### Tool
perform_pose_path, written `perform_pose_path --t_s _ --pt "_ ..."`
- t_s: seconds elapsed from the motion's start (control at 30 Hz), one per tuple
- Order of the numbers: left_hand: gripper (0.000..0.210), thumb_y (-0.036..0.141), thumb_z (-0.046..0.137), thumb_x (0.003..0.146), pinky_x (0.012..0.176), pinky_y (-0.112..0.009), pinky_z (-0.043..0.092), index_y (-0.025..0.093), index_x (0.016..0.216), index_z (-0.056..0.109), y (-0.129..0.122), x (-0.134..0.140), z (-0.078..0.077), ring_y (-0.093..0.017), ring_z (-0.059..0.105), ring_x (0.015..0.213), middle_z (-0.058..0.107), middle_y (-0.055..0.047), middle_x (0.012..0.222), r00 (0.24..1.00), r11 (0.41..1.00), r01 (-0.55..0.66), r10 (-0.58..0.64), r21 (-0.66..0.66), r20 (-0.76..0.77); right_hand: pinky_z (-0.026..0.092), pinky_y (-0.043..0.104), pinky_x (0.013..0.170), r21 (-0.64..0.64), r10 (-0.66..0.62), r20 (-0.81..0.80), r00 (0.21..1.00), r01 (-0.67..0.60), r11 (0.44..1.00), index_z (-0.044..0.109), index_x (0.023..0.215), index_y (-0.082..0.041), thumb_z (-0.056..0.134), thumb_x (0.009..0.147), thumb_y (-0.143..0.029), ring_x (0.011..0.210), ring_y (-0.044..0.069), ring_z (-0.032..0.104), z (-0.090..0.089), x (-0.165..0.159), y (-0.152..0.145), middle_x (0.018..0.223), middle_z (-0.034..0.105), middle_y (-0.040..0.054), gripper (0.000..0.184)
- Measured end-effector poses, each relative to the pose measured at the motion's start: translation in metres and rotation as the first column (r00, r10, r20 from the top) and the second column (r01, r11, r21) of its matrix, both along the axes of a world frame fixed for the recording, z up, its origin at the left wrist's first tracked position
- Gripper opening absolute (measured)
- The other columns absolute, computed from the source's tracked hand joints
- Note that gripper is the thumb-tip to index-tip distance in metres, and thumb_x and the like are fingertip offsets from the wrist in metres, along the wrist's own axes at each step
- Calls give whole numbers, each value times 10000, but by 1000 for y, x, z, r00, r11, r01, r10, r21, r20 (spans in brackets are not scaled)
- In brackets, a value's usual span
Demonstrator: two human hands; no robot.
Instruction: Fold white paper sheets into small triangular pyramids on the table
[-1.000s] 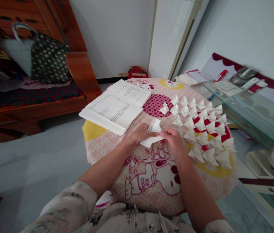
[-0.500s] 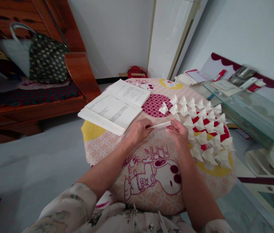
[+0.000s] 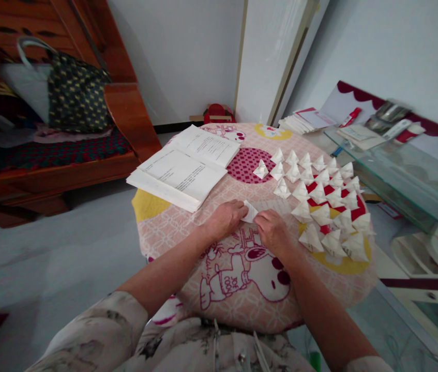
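Note:
Between my hands, low over the patterned tablecloth, is a small folded piece of white paper with a pointed top. My left hand pinches its left side, fingers closed. On its right side the fingers of my right hand are closed on the paper too. Rows of folded white paper boats stand to the right of my right hand. One paper boat sits apart at their left end. Beyond my left hand lies an open book with printed pages.
A glass shelf with small items borders the table on the right. A stack of papers lies at the back right. To the left stands a wooden bench with a dark patterned bag.
Both hands have come nearer to me and closer together. The paper was a long narrow strip between them; now it shows as a small pointed shape held low.

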State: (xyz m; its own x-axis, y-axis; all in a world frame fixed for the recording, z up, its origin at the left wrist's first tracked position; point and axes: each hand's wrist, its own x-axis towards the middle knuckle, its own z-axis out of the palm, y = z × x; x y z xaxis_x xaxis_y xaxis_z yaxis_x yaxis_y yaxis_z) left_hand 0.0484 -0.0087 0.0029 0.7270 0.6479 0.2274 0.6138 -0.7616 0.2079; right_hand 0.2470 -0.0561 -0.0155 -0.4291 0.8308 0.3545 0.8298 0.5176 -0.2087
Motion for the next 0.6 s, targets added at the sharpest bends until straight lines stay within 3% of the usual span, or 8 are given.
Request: perform_pose_path --t_s 0.13,0.3,0.43,0.6 --pt "136 127 529 909 757 -302 456 151 891 661 -10 -9 -2 -203 601 879 667 -84 928 999 997 -28 26 -72 -25 450 362 803 -75 2 -49 999 -6 997 690 799 -183 448 886 -86 900 248 538 -5 2 -6 911 653 119 275" --pt "131 184 581 906 763 -288 448 168 851 698 -7 -21 -6 -194 618 881 672 -66 883 990 982 -72 91 -174 104 467 341 783 -201 -38 -218 975 -6 980 717 768 -190 508 849 -87 864 229 590 5 5 1 852 669 89 246" --pt "119 171 606 875 750 -258 447 169 822 713 2 -31 -7 -160 625 829 681 -45 857 961 941 -55 141 -335 239 476 306 746 -346 -164 -358 919 32 938 751 795 -192 576 794 -102 782 188 639 15 8 8 830 705 53 197" --pt "145 219 608 861 720 -252 431 158 769 702 11 -37 -5 -146 606 769 672 -30 808 931 892 -89 232 -442 280 452 279 654 -494 -293 -317 902 107 863 766 760 -184 637 766 -172 703 181 645 26 11 18 766 733 42 130"
